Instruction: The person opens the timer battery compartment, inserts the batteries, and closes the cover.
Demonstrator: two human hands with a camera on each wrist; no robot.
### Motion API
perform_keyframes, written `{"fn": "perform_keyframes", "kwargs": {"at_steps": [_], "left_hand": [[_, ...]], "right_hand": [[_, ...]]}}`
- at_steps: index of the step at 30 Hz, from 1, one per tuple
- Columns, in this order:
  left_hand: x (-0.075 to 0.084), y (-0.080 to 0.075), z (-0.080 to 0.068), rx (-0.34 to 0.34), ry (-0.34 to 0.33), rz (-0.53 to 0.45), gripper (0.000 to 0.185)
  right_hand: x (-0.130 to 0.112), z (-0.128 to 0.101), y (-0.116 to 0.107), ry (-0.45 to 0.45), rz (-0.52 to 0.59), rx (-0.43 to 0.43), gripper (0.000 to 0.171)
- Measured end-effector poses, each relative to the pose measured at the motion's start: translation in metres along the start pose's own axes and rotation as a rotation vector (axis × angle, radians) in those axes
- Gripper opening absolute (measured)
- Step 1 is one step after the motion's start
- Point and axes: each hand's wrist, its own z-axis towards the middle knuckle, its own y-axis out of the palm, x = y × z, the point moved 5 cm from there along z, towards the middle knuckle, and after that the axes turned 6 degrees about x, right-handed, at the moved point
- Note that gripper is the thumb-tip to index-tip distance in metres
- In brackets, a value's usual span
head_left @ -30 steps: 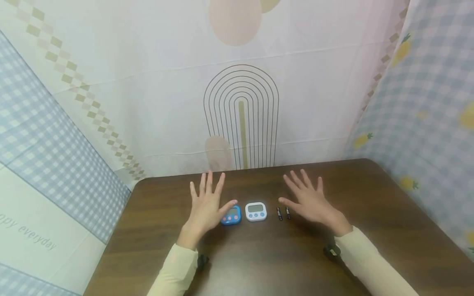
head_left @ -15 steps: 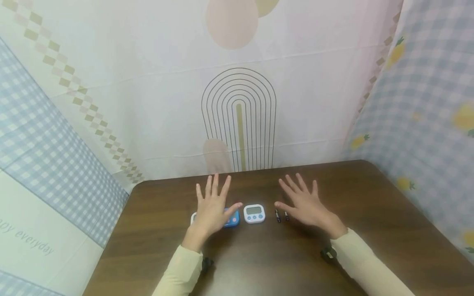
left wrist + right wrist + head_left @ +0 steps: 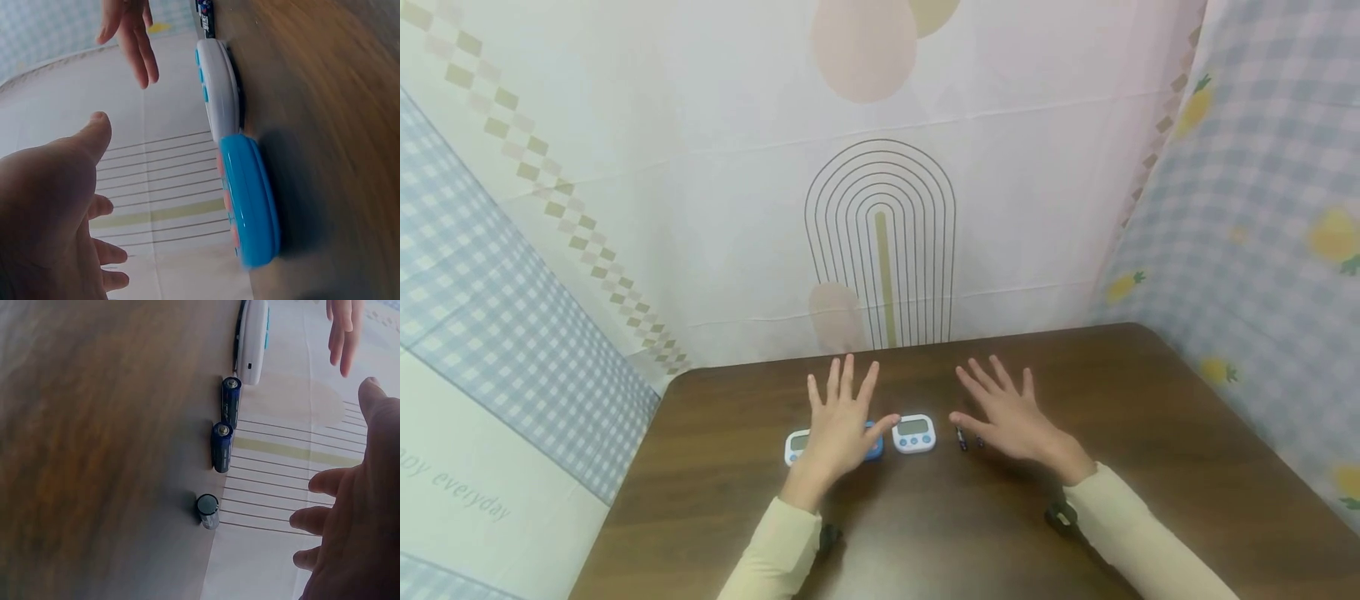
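The left hand (image 3: pixel 838 429) and right hand (image 3: pixel 1018 425) hover spread and unladen near the blue timer (image 3: pixel 250 200), white timers (image 3: pixel 914 434) and batteries (image 3: pixel 222 447), lower centre in the head view, seemingly pre-grasp; gripping would require lowering and curling.

Left hand (image 3: pixel 53 194), fingers spread, 8 o'clock | right hand (image 3: pixel 128 31), fingers extended, 11 o'clock | pink-buttoned rounded blue plastic device (image 3: pixel 252 203), between 4 and 5 o'clock | blue-buttoned rounded white plastic device (image 3: pixel 220 90), toward 1 o'clock | brown wood-grain tabletop (image 3: pixel 337 144), 3 o'clock
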Motion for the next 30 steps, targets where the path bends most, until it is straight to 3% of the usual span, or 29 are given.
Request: {"fn": "perform_keyframes", "kwargs": {"at_steps": [12,24,30], "left_hand": [[0.014,0.007,0.003,-0.039,0.053,0.007,0.088],[0.025,0.022,0.003,-0.113,0.08,-0.064,0.082],[0.033,0.027,0.004,-0.15,0.159,-0.019,0.078]], "right_hand": [[-0.005,0.001,0.006,-0.011,0.005,0.01,0.083],[-0.007,0.001,0.009,-0.04,0.121,0.006,0.079],[-0.006,0.002,0.008,-0.033,0.156,0.0,0.074]]}}
